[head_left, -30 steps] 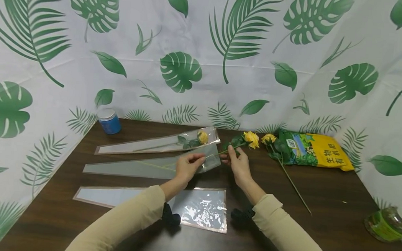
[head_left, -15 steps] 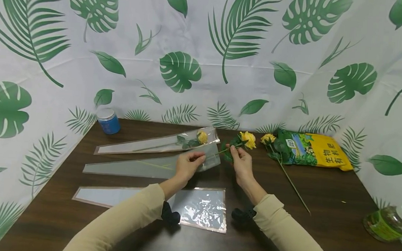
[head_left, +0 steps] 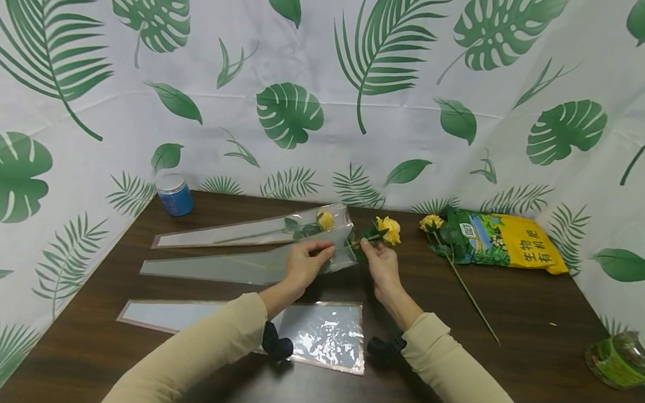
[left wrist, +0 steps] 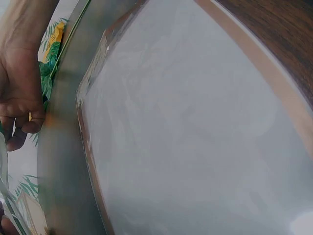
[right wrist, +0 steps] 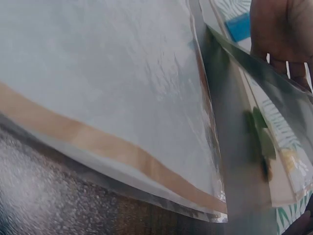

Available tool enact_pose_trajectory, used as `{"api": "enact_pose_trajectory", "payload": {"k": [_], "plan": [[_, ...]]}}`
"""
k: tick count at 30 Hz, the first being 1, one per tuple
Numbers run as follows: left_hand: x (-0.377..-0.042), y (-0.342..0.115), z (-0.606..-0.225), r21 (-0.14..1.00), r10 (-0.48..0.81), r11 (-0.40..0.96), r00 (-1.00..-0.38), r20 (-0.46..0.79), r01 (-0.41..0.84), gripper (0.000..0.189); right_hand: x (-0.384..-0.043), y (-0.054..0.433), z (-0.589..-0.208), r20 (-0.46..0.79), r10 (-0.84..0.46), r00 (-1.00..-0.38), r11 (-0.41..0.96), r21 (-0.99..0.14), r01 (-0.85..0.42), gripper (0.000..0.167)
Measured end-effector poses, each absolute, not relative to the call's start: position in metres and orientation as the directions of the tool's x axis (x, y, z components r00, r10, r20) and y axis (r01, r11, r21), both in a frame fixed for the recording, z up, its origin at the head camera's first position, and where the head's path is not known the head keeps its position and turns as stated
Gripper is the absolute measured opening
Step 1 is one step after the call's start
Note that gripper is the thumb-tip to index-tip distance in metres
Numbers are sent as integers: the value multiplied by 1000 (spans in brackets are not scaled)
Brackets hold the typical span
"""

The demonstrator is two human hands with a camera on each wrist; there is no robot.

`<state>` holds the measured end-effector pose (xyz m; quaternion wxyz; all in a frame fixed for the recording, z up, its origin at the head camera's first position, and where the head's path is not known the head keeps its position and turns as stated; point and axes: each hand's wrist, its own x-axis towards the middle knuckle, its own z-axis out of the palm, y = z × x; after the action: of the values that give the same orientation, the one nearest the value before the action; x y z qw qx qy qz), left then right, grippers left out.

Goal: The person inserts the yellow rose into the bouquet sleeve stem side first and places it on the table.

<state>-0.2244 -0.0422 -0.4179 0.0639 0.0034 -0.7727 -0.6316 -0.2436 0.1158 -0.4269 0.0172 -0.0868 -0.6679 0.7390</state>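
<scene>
My left hand (head_left: pixel 306 265) pinches the upper edge of the middle clear, tapered flower sleeve (head_left: pixel 196 269) near its wide mouth. With thumb and fingers, my right hand (head_left: pixel 382 264) holds a yellow rose (head_left: pixel 389 230) by its stem just below the bloom. The rose's stem runs leftward inside the sleeve, while bloom and leaves stay outside, right at the mouth. In the left wrist view my right hand (left wrist: pixel 22 93) appears at the left edge. The right wrist view has my left hand (right wrist: pixel 283 39) beside the lifted film.
Behind lies a sleeve (head_left: pixel 187 239) with a yellow rose (head_left: pixel 325 220) inside. A flat sleeve (head_left: pixel 325 337) lies in front. Rightward are another rose (head_left: pixel 472 300) and a yellow-green bag (head_left: pixel 519 243). A blue jar (head_left: pixel 175 195) stands back left, a white-lidded jar (head_left: pixel 623 358) at far right.
My right hand and the rose have moved left, bringing the bloom closer to the sleeve's mouth as more stem slides in. The sleeve's narrow end has shifted slightly right.
</scene>
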Motion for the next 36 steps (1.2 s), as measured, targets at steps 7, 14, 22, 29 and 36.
{"api": "enact_pose_trajectory", "payload": {"k": [7,14,22,29,36], "plan": [[-224,-41,-417,978,-90,193,-991,102,83,16,-243,113,-426,-151,133,-980,-112,-984,137,25],[-224,-41,-420,978,-107,189,-988,113,92,16,-240,118,-425,-190,148,-971,-320,-938,135,21],[-226,-42,-419,964,-123,252,-986,117,83,16,-240,124,-423,-98,222,-970,-280,-959,33,30],[-226,-43,-412,963,-105,246,-984,142,113,15,-238,118,-423,-78,203,-976,-115,-992,55,34],[-228,-45,-410,959,-107,260,-983,147,115,15,-234,114,-429,-23,138,-990,82,-996,34,45]]}}
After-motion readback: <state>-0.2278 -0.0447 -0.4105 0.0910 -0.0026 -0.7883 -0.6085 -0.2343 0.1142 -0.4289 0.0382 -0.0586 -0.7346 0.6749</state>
